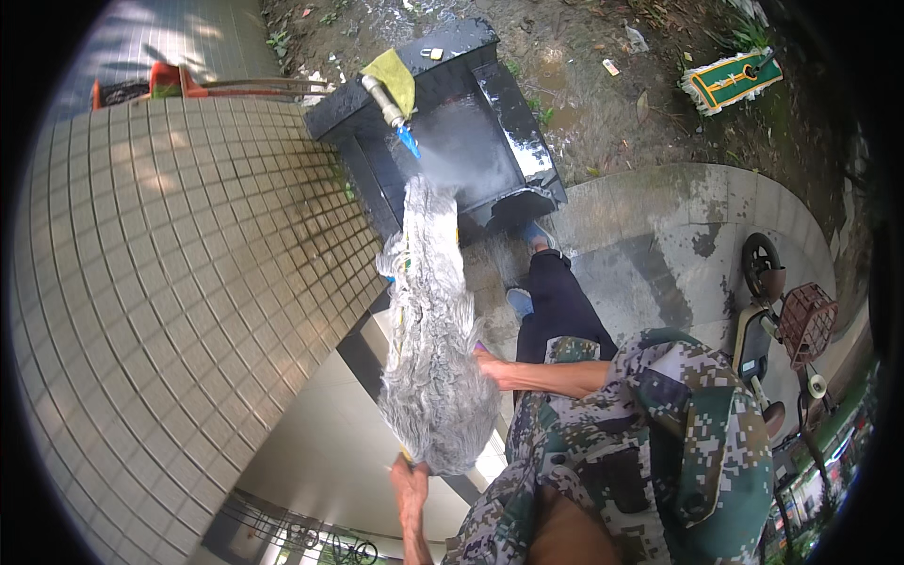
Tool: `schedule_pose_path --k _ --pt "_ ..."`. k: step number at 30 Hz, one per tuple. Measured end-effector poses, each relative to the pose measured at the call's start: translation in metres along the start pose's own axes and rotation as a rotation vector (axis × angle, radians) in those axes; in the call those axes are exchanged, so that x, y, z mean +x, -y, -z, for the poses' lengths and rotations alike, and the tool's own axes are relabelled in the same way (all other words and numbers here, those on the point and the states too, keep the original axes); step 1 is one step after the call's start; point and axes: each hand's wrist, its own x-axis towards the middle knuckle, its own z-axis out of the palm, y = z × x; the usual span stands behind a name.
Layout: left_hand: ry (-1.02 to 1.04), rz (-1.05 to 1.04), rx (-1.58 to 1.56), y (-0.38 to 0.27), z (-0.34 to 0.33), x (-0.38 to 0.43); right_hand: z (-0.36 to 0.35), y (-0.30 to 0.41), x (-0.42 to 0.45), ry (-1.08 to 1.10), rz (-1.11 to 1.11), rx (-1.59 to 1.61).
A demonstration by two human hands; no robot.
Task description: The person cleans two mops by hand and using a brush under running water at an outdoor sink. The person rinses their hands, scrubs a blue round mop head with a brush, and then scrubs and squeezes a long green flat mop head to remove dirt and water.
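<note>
A long flat mop head (431, 339) with soaked grey-white fringe hangs in front of me. Its far end reaches the edge of a dark stone sink (339, 113). My left hand (411, 480) grips the near end, where a bit of yellow edging shows. Midway along, my right hand (494, 371) holds the side of the mop, its fingers partly hidden by fringe. A metal tap (381, 102) with a blue nozzle (408, 141) sprays water into the sink, just past the mop's far tip. Beside the tap, a yellow-green cloth (394, 78) drapes over the rim.
A tiled wall (191, 233) stands close on the left. A padlock (432, 54) lies on the sink's back ledge. On muddy ground rests another mop, green-backed (734, 81). At right, a small bicycle or scooter with a basket (809, 325) stands on wet paving (650, 233).
</note>
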Motion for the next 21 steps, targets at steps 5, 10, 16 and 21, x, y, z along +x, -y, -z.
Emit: schedule_pose_path --k 5,10,16,21 --pt "-0.250 -0.343 0.950 -0.138 0.047 0.030 -0.047 0.045 0.049 0.065 -0.109 0.143" --pt "-0.347 -0.645 1.516 -0.247 0.017 0.109 0.000 0.098 0.099 -0.123 0.075 0.170" --pt "-0.474 -0.774 2.161 -0.287 -0.036 0.143 0.103 0.199 0.108 -0.349 0.420 0.264" --pt "-0.451 -0.729 2.092 -0.277 -0.038 0.147 0.126 0.267 0.122 -0.485 0.503 0.203"
